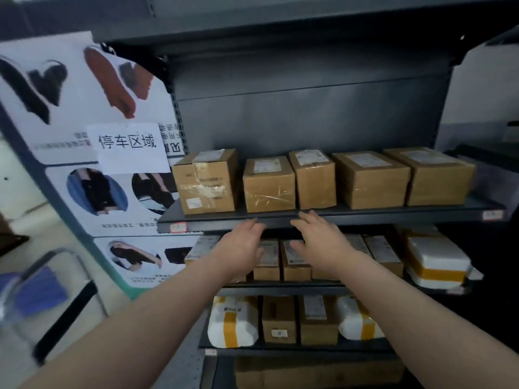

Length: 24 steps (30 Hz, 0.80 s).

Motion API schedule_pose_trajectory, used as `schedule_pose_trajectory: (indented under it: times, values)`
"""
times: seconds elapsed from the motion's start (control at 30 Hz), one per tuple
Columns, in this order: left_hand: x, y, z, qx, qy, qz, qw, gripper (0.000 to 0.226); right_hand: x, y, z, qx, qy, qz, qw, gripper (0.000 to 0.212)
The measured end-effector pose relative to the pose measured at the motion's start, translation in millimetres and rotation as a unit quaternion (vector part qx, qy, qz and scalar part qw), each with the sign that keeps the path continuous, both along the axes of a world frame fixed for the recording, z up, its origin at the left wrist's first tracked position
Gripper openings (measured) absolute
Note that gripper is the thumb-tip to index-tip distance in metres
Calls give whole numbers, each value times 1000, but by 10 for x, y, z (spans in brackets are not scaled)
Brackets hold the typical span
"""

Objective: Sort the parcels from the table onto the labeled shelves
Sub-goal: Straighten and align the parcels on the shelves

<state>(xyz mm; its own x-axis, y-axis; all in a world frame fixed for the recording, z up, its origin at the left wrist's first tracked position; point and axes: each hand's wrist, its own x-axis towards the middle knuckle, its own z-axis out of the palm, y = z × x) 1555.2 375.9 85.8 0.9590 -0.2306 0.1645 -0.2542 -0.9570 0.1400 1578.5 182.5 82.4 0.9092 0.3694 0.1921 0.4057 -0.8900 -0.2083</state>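
Head cam is pointed at the rack, and both hands are out in front of the upper shelf (365, 216) with nothing in them. Left hand (244, 242) and right hand (323, 240) are palms down, fingers straight and loosely spread, fingertips right at that shelf's front lip. I can't tell if they actually touch it.

Five cardboard parcels (313, 182) sit in a row on the upper shelf. The hands line up with the second box (269, 186) from its left end and the one next to it. More parcels sit on the levels under the upper shelf, including a white foam parcel (438, 259) below its right end. A label tag (178, 227) is stuck on the upper shelf's lip at the left end, too blurry to read. The table isn't in shot.

My read: this is the shelf end of a sorting run with no parcel being carried, so maybe the row is getting nudged straight. The next move probably means going to the table for another parcel, reading its label and matching it to a shelf tag.
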Motion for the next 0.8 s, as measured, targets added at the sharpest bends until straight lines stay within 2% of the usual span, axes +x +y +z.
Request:
schedule_pose_trajectory:
  times: [0.23, 0.37, 0.5, 0.67, 0.8]
  values:
    - [14, 494, 240, -14, -28, 110, 993, 60, 275, 504, 362, 3, -31, 80, 996, 56]
    - [73, 796, 365, -12, -30, 149, 988, 59, 402, 748, 520, 17, -47, 105, 993, 63]
    - [275, 1094, 541, -36, -44, 167, 984, 59, 569, 1022, 691, 26, -55, 89, 994, 73]
    - [634, 1465, 713, -61, -75, 167, 981, 65, 782, 1399, 829, 7, -26, 66, 997, 73]
    - [965, 1698, 768, -106, -65, 157, 980, 80, 973, 1656, 865, 7, -19, 24, 999, 74]
